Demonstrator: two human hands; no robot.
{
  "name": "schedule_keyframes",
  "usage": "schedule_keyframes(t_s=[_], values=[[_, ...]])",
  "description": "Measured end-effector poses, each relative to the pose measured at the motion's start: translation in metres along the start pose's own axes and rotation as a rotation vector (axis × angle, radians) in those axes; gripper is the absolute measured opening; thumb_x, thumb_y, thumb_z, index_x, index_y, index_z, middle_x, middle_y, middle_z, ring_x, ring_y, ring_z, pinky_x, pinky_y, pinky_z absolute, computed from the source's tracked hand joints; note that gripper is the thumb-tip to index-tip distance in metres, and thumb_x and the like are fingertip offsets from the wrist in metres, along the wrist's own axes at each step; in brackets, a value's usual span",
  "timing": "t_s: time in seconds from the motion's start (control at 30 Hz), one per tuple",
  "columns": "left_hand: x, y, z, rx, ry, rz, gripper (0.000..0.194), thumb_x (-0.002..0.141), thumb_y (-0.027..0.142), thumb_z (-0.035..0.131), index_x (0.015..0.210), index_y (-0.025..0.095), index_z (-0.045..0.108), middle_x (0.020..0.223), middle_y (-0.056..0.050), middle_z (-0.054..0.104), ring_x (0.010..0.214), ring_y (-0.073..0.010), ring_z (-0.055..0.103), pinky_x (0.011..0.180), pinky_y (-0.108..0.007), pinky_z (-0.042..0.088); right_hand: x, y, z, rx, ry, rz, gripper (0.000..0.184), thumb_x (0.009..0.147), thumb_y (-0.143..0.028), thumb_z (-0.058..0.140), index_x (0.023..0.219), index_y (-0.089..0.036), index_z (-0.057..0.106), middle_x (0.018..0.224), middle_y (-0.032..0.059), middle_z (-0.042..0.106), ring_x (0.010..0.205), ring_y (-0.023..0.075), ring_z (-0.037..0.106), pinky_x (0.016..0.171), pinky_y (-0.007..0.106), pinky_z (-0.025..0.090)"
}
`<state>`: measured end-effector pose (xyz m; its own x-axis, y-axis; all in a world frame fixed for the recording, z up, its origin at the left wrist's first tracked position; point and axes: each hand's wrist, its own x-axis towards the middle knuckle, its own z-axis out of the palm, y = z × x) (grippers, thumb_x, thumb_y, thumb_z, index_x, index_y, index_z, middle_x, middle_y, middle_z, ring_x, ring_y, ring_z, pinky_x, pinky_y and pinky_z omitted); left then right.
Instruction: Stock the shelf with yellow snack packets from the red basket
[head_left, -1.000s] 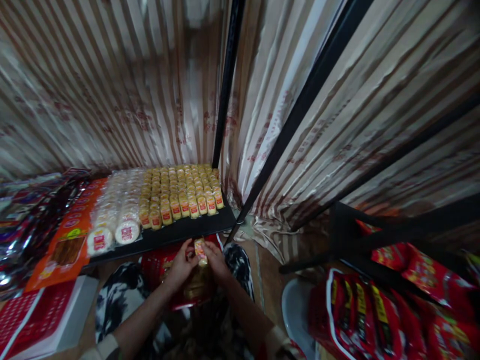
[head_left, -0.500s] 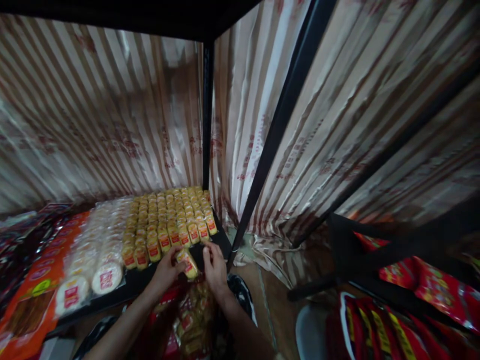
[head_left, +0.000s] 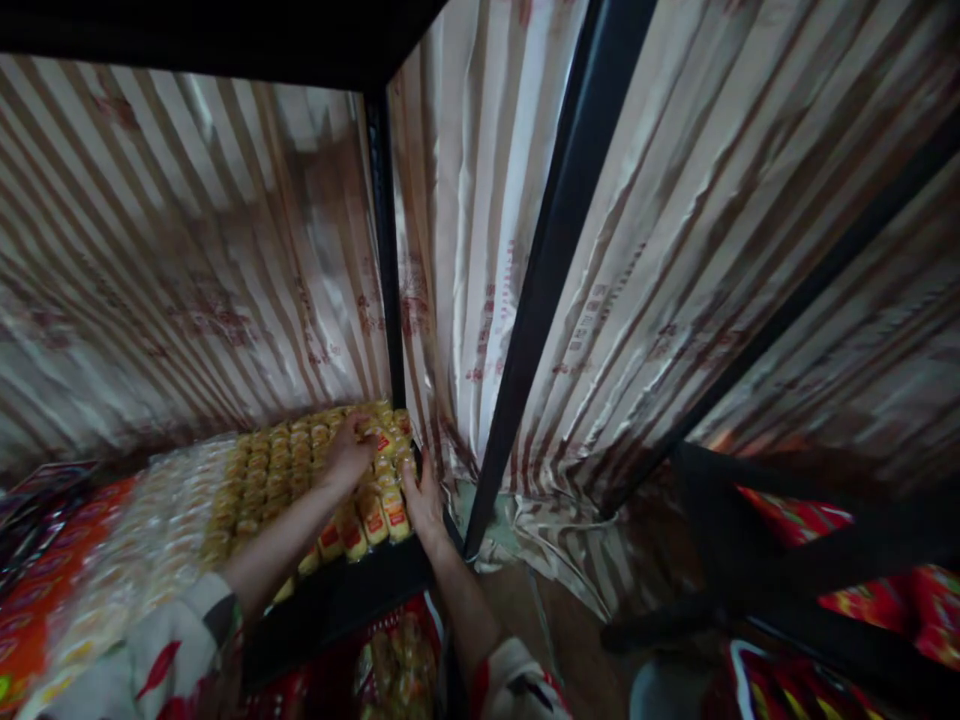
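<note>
Yellow wrapped snack cakes with red labels stand in tight rows on a black shelf. Over the back right of these rows, my left hand is closed on one yellow snack cake, its red label facing me. At the right end of the rows my right hand has its fingers stretched out, touching or very near the cakes; nothing shows in it. Left of the yellow rows lie clear-wrapped pale round cakes, partly behind my left sleeve.
Orange packs lie at the far left. A black post slants up right of my hands, with striped cloth behind. Below the shelf is a bag of yellow snacks. Red packs sit at right.
My left hand has carried the snack cake from the front edge to the back right of the rows. My right hand has moved up beside them. The view has shifted slightly.
</note>
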<state>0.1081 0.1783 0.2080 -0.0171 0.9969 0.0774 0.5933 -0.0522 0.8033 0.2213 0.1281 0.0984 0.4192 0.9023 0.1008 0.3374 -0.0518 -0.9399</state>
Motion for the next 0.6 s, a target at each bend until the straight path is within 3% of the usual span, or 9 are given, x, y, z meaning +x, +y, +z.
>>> schedule_keyframes(t_s=[0.27, 0.37, 0.6], values=[[0.037, 0.024, 0.038, 0.152, 0.002, 0.198, 0.034, 0.078, 0.013, 0.051, 0.112, 0.020, 0.051, 0.111, -0.005, 0.062, 0.100, -0.0154, 0.057, 0.088, -0.027, 0.041, 0.015, 0.005, 0.011, -0.020, -0.040, -0.110, 0.062, 0.085, -0.039, 0.044, 0.139, -0.011, 0.031, 0.140, 0.0132, 0.039, 0.129, 0.0225, 0.036, 0.107, 0.037, 0.029], [0.046, 0.023, 0.049, 0.222, -0.035, 0.271, 0.042, 0.078, 0.012, 0.049, 0.119, 0.020, 0.046, 0.120, -0.006, 0.058, 0.106, -0.0151, 0.055, 0.092, -0.028, 0.040, 0.015, 0.007, 0.015, -0.054, -0.028, -0.143, 0.059, 0.085, -0.035, 0.042, 0.139, -0.012, 0.032, 0.141, 0.0118, 0.038, 0.128, 0.0219, 0.038, 0.106, 0.037, 0.030], [0.066, 0.008, 0.067, 0.419, -0.203, 0.383, 0.034, 0.080, 0.016, 0.048, 0.113, 0.017, 0.055, 0.110, -0.008, 0.063, 0.101, -0.0171, 0.057, 0.090, -0.029, 0.041, 0.013, 0.006, 0.017, -0.150, -0.031, -0.157, 0.058, 0.087, -0.036, 0.037, 0.138, -0.008, 0.033, 0.137, 0.0147, 0.042, 0.127, 0.0230, 0.039, 0.106, 0.039, 0.030]])
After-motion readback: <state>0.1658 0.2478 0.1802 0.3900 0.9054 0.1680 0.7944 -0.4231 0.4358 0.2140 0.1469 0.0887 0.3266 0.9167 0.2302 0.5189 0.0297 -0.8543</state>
